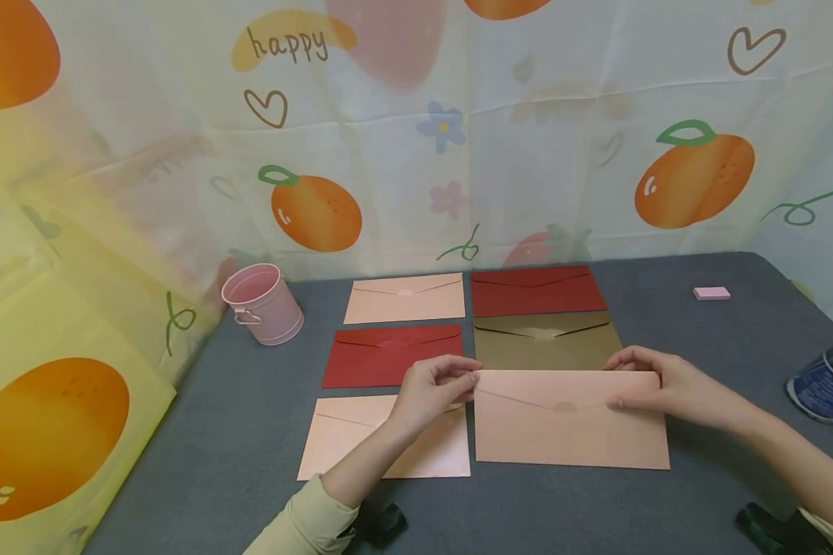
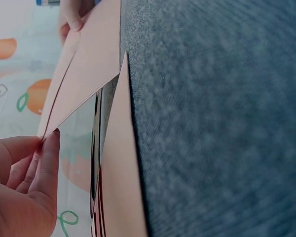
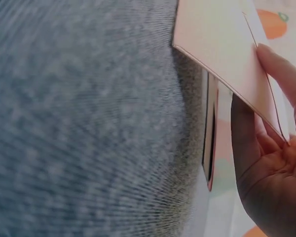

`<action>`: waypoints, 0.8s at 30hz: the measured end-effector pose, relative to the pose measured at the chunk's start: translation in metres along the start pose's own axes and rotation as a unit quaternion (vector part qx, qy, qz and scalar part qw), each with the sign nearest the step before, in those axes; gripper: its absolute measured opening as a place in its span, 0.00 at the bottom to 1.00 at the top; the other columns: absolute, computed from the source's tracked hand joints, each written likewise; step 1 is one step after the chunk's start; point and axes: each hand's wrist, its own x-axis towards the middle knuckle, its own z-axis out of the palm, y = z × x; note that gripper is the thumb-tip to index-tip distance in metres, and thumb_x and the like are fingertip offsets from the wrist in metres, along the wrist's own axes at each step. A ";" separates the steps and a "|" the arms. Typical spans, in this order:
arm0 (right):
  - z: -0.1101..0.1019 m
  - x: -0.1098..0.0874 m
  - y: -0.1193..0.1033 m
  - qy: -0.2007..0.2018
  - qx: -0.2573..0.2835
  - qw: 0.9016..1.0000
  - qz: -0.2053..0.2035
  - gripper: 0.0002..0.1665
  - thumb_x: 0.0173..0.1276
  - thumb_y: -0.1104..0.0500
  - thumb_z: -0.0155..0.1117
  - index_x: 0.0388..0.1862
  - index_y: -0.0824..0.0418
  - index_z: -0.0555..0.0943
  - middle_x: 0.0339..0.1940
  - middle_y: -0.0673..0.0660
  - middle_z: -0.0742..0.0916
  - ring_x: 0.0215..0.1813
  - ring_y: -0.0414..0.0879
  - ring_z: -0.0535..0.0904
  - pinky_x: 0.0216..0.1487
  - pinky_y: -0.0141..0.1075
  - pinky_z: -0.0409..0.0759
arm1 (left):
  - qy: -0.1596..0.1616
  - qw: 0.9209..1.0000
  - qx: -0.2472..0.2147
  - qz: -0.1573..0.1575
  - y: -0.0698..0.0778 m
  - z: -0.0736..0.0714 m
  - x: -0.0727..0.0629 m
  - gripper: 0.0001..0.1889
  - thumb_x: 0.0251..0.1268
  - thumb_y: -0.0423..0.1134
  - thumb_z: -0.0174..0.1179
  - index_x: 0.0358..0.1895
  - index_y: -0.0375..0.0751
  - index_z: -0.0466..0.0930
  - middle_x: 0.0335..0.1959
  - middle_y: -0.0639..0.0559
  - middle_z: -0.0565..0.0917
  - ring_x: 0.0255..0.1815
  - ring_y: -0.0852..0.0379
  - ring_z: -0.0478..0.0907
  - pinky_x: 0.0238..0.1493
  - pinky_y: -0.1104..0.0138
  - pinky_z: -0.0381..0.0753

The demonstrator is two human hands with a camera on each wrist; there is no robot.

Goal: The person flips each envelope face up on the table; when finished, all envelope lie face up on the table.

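A pale pink envelope [image 1: 562, 439], flap side up, is held between both hands at the front right, its lower edge seemingly lifted off the table. The left hand [image 1: 433, 395] pinches its upper left corner. At the other end the right hand [image 1: 683, 389] grips it, thumb on the face and fingers behind. Beyond it lie a gold envelope [image 1: 510, 351], partly covered, and a red envelope [image 1: 537, 291]. The left column has a pink envelope [image 1: 406, 308] at the back, a red envelope [image 1: 368, 362] mid-way and another pink envelope [image 1: 340, 447] in front, partly hidden by the left forearm.
On the grey table [image 1: 236, 455], a small pink bucket [image 1: 267, 308] stands at the back left. A pink block [image 1: 711, 294] lies at the back right, and a blue pen cup [image 1: 822, 389] stands at the right edge. A fruit-printed cloth [image 1: 389, 185] hangs behind.
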 end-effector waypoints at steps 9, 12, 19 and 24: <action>0.001 0.001 0.001 0.009 -0.055 0.998 0.003 0.22 0.58 0.50 0.76 0.47 0.57 0.78 0.35 0.51 0.82 0.34 0.40 0.77 0.32 0.33 0.74 | -0.019 0.992 0.123 0.007 -0.005 -0.002 -0.001 0.10 0.62 0.34 0.66 0.46 0.41 0.87 0.33 0.53 0.87 0.32 0.60 0.85 0.33 0.68 0.82; 0.001 0.000 0.001 0.013 -0.095 0.995 0.008 0.22 0.57 0.45 0.76 0.45 0.53 0.79 0.37 0.49 0.81 0.37 0.39 0.74 0.34 0.32 0.71 | -0.025 0.987 0.156 0.019 -0.006 -0.002 -0.001 0.10 0.61 0.33 0.67 0.46 0.42 0.87 0.34 0.54 0.86 0.32 0.62 0.83 0.33 0.69 0.81; 0.002 -0.001 0.000 0.026 -0.136 0.990 0.002 0.23 0.54 0.42 0.76 0.43 0.50 0.81 0.38 0.47 0.81 0.38 0.38 0.73 0.36 0.32 0.71 | -0.040 0.982 0.184 0.030 -0.007 -0.003 -0.001 0.12 0.59 0.32 0.67 0.47 0.40 0.86 0.36 0.52 0.87 0.35 0.61 0.83 0.38 0.71 0.80; 0.004 -0.001 0.003 0.024 -0.145 0.989 -0.006 0.23 0.54 0.45 0.77 0.45 0.52 0.82 0.40 0.46 0.81 0.36 0.37 0.72 0.33 0.31 0.70 | -0.049 0.978 0.200 0.029 -0.008 -0.002 -0.002 0.12 0.59 0.32 0.67 0.47 0.40 0.86 0.37 0.53 0.87 0.36 0.61 0.83 0.38 0.70 0.80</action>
